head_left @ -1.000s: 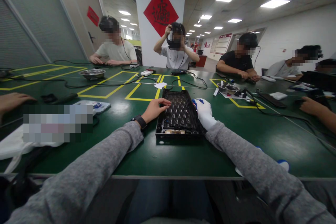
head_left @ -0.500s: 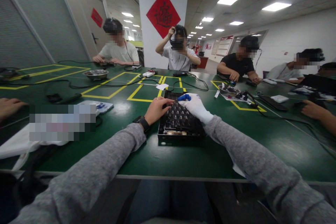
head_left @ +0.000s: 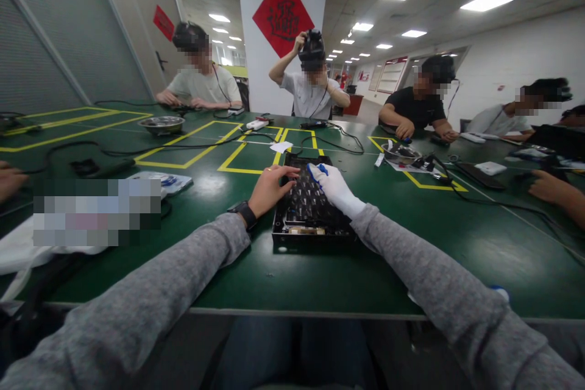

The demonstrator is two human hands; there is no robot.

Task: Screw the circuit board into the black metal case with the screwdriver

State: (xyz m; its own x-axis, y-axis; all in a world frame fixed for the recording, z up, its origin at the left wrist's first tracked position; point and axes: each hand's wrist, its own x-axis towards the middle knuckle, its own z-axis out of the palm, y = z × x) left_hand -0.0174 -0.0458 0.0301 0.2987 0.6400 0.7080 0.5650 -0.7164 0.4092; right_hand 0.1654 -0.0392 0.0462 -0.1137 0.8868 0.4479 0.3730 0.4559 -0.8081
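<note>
Holds the bare left hand [head_left: 269, 191] at the left side of the black open case [head_left: 307, 214], thumb and forefinger slightly parted. Curls the gloved right hand [head_left: 336, 187] over the case; cannot tell whether gripping anything. Rests the case near the front edge of the green bench [head_left: 274, 286], well apart from the metal bowl [head_left: 161, 125] toward the far edge, left.

grey sleeves [head_left: 169, 295] | black left wristband [head_left: 247, 214] | white right glove [head_left: 342, 191], blue patches [head_left: 322, 169]

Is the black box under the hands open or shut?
Open: the black box shows its patterned inside and a pale strip.
</note>
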